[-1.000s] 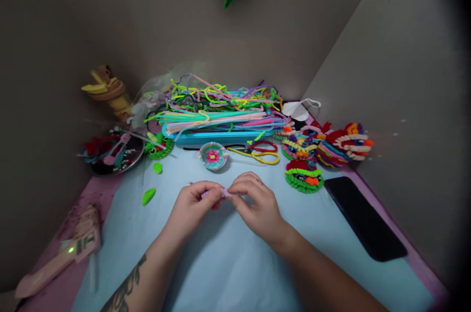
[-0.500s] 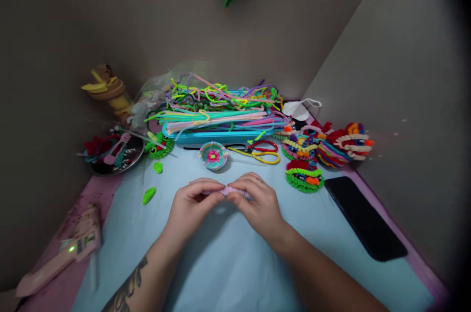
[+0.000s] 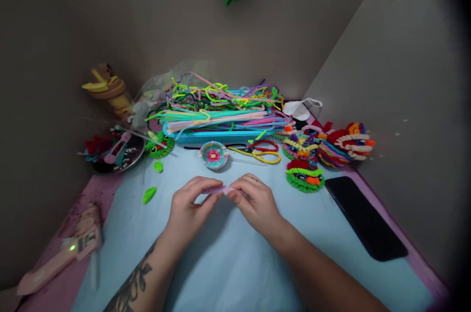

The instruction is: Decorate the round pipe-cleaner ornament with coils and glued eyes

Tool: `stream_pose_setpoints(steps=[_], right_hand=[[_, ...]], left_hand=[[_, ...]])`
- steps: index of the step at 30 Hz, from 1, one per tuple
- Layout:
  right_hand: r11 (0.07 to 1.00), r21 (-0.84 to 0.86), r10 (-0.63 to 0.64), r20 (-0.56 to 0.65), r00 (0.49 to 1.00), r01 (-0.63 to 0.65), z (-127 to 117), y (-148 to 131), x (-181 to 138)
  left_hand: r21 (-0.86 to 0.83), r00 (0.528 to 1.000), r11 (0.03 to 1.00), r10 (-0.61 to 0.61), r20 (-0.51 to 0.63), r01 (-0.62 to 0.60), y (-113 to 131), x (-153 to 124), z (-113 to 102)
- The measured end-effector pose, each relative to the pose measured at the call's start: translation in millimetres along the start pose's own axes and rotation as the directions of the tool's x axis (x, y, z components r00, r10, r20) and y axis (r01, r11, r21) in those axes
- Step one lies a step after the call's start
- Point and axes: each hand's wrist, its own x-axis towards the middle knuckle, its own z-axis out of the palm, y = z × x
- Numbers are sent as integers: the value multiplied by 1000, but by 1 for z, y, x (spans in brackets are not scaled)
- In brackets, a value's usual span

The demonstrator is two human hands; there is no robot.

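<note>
The one camera, on the person's head, looks forward and down across the flat pale-blue surface (image 3: 228, 268) towards its far edge and the plain grey wall (image 3: 184, 22), close above the bare left hand (image 3: 188, 202) and bare right hand (image 3: 260, 202), which sit just below the view's centre

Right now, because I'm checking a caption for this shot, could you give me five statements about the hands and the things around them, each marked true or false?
1. The left hand and the right hand both grasp the lilac fuzzy strip. True.
2. The right hand holds the scissors. False: they lie between the blue tray and the hands.
3. The black phone lies to the right of both hands. True.
4. The two loose green pieces lie to the right of the hands. False: they lie to the left.
5. A green light glows on the pink tool. True.
</note>
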Motion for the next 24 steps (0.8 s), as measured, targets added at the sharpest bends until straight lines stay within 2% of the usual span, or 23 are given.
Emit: stream_pose_setpoints(steps=[6, 14, 16, 18, 21, 24], right_hand=[[1000, -13, -7, -12, 1000, 7, 0, -3, 1], [999, -39, 8, 7, 1000, -8, 0, -7, 2], [1000, -25, 6, -6, 1000, -6, 0, -7, 3], [1000, -20, -7, -40, 999, 6, -1, -7, 3], [998, -33, -49, -80, 996, 47, -1, -7, 2], [996, -54, -80, -64, 995, 77, 0, -5, 1]], left_hand=[[21, 998, 997, -69, -1, 69, 1, -3, 3], [35, 999, 999, -40, 37, 39, 4, -3, 4], [-53, 994, 993, -108, 23, 109, 3, -3, 5], [-220, 977, 952, -211, 33, 213, 3, -1, 5], [-431, 927, 821, -346, 144, 374, 3, 5, 4], [-471, 876, 739, -419, 240, 482, 2, 8, 2]])
